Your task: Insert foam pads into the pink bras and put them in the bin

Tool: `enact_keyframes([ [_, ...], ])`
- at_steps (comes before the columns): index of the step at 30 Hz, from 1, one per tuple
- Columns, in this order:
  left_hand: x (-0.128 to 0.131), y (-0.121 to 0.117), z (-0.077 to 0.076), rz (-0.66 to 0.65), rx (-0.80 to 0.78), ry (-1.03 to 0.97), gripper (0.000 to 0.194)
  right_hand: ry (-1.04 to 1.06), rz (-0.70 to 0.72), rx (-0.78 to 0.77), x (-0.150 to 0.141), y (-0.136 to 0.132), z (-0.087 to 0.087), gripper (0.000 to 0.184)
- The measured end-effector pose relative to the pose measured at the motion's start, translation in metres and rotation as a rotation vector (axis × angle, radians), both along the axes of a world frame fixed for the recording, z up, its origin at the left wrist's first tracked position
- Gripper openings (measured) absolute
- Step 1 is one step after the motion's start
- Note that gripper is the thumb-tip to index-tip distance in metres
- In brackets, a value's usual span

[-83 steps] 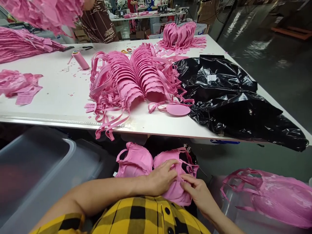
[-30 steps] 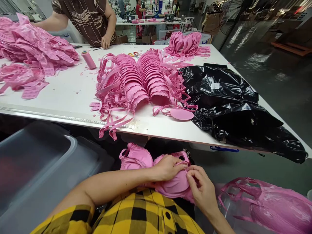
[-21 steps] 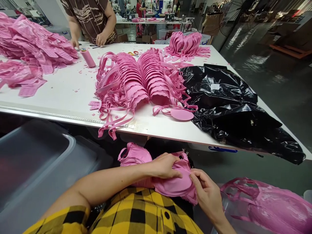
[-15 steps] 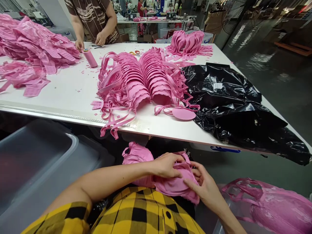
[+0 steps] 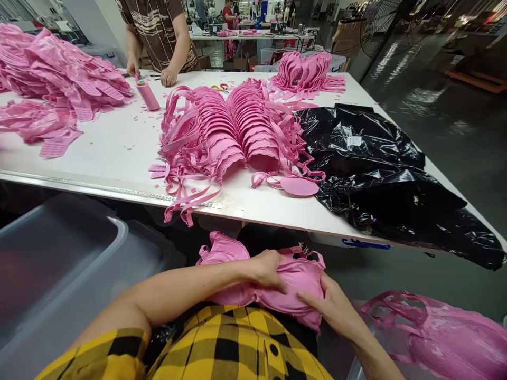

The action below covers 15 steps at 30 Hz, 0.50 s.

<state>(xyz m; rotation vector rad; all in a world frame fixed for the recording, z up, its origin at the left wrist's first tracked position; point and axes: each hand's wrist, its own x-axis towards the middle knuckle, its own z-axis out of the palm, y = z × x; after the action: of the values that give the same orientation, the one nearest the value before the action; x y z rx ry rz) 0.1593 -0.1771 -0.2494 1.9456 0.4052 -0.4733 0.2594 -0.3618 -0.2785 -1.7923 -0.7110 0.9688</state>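
A pink bra (image 5: 293, 282) lies across my lap, below the table's front edge, its two cups facing up. My left hand (image 5: 268, 270) grips the inner side of its right-hand cup, thumb on top and the other fingers out of sight in the cloth. On the outer edge of the same cup, my right hand (image 5: 328, 303) pinches the fabric with its thumb over the front; its fingers are hidden behind. A long nested row of pink bras (image 5: 237, 124) stands on the table ahead, straps hanging over the edge near a loose oval pink pad (image 5: 300, 186).
A black plastic bag (image 5: 380, 153) covers the white table's (image 5: 99, 158) right side. Pink garments (image 5: 59, 68) are heaped left, near a thread cone (image 5: 148, 96) and a co-worker (image 5: 162, 37). Grey bins (image 5: 91, 279) stand lower left; more pink bras (image 5: 455, 338) lie lower right.
My right hand has shifted its fingers behind the cup's outer edge, and the cup now lies smoother and flatter. My left thumb has slid down slightly. The co-worker's hands have moved a little right.
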Motion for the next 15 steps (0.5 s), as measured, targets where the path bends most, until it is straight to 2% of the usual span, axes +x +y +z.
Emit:
enact_keyframes([
  [1,0.0,-0.001,-0.001,0.028,0.015,0.022,0.027,0.003,0.016,-0.021,0.001,0.0,0.0,0.043],
  [3,-0.001,0.0,-0.001,0.081,-0.06,0.07,0.014,0.057,0.027,-0.009,0.002,-0.001,0.0,0.038],
  [6,-0.004,0.01,0.001,0.13,-0.252,0.113,0.017,0.179,0.02,0.063,0.005,-0.001,0.0,0.037],
  [10,-0.003,0.014,0.001,0.131,-0.31,0.102,0.029,0.271,-0.003,0.131,0.005,0.001,0.002,0.039],
  [13,0.0,0.008,-0.004,0.195,-0.304,0.07,0.028,0.198,-0.133,0.242,0.002,-0.001,0.003,0.044],
  [15,0.001,0.005,-0.007,0.245,-0.315,0.053,0.024,0.077,-0.217,0.274,0.0,-0.006,0.004,0.035],
])
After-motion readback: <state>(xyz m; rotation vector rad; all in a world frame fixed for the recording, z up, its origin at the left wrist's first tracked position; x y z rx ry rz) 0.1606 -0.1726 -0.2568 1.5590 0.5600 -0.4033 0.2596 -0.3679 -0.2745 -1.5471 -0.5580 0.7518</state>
